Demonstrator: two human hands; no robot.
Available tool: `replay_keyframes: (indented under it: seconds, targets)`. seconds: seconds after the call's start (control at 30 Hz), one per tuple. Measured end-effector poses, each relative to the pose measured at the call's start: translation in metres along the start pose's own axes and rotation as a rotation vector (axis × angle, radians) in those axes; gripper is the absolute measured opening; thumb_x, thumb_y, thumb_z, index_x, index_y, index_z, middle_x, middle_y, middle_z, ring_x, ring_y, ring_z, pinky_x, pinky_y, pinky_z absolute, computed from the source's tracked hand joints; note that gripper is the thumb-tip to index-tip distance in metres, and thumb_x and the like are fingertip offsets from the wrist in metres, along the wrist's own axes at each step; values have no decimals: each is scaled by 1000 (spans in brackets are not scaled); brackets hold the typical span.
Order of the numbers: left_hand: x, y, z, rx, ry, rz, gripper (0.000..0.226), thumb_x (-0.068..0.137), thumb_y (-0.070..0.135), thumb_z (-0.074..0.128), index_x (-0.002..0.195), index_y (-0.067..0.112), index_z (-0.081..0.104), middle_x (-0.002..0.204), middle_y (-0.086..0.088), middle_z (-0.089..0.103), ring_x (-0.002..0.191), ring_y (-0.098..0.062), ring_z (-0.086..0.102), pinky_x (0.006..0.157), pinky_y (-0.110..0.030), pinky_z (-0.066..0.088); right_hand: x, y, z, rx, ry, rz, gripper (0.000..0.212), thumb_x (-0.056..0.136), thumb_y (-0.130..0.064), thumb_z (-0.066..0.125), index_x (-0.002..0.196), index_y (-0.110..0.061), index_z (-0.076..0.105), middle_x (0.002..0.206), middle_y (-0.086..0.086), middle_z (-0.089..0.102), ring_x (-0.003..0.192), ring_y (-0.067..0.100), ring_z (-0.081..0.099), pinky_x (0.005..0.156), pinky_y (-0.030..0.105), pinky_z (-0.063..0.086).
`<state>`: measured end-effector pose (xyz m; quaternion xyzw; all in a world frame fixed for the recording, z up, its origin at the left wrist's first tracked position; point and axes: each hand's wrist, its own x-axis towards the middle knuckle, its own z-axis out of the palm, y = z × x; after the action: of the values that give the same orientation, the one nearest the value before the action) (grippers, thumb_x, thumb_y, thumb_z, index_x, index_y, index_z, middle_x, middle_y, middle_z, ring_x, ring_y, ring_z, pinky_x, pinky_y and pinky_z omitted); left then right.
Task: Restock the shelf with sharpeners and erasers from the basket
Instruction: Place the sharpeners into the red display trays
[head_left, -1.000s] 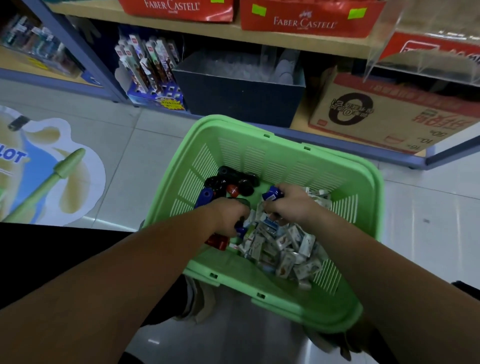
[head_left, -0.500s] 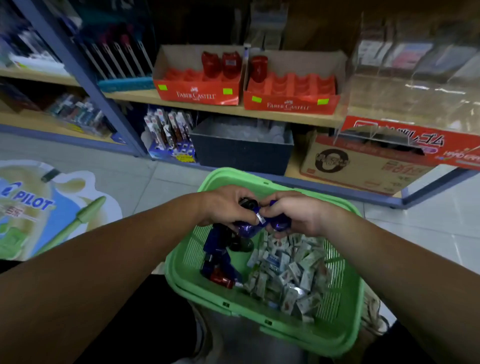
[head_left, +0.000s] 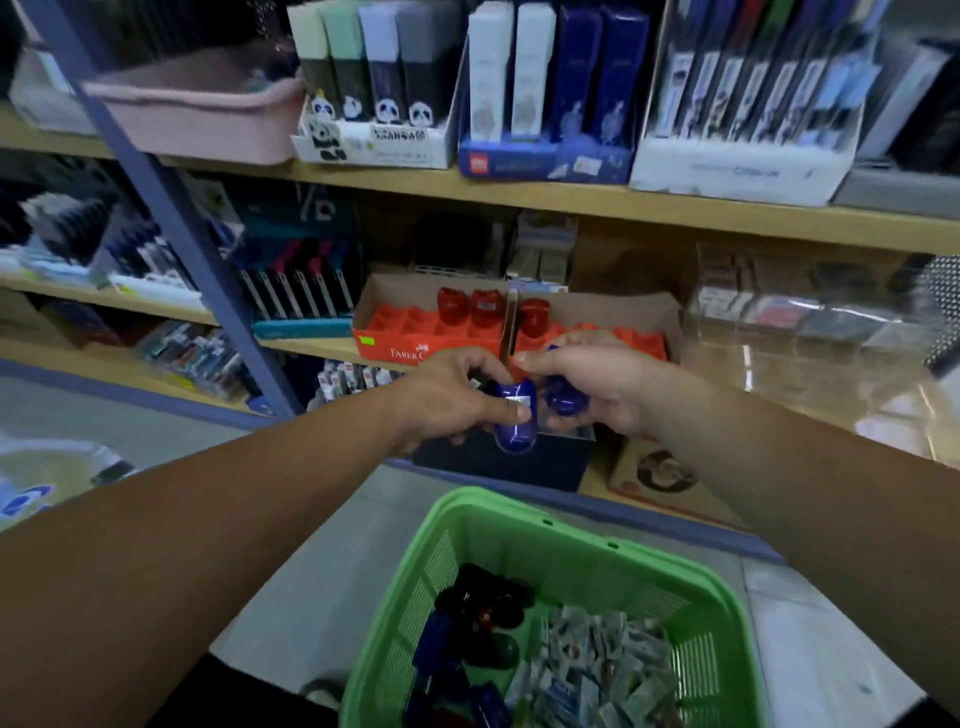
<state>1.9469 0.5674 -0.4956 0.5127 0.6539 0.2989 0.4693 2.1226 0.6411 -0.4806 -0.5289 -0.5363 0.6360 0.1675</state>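
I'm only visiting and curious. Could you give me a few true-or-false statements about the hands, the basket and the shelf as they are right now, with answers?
1. The left hand holds a blue sharpener. True.
2. The right hand is empty. False: it grips a second blue sharpener.
3. The orange trays on the shelf are full. False: only three red sharpeners stand in them, and most slots are bare.
4. In the green basket, wrapped erasers lie to the right of the dark sharpeners. True.
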Motion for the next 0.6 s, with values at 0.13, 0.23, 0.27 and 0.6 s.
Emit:
replay_keyframes:
  seconds: [0.13, 0.23, 0.27, 0.6]
  targets:
    - [35, 2, -31, -73, 209, -10, 36, 75, 22, 92, 100, 21, 65, 87, -8, 74, 58, -11, 66, 45, -25, 44, 32, -26, 6, 220, -68, -20, 24, 89, -7, 55, 111, -12, 60, 104, 12, 65, 93, 26, 63, 86, 45, 61]
    - [59, 8, -55, -123, 379, 59, 35, 79, 25, 90, 101, 25, 63, 99, -4, 74, 74, -14, 72, 54, -25, 53, 61, -49, 12, 176, 9, -146, 37, 94, 1, 56, 128, -14, 60, 125, 13, 62, 107, 25, 67, 89, 48, 63]
    - [67, 10, -60, -101, 411, 108, 33, 81, 26, 88, 101, 28, 62, 103, 1, 71, 83, -15, 72, 61, -27, 55, 69, -53, 11, 111, 54, -209, 39, 94, 3, 61, 126, -18, 63, 125, 12, 63, 109, 27, 68, 87, 47, 64]
    - [124, -17, -59, 314, 323, 197, 31, 85, 22, 84, 106, 33, 65, 112, 12, 62, 90, -3, 61, 63, -14, 46, 101, -29, -15, 9, 314, -531, 44, 84, 1, 82, 118, -24, 67, 110, -6, 67, 90, 15, 72, 71, 28, 65]
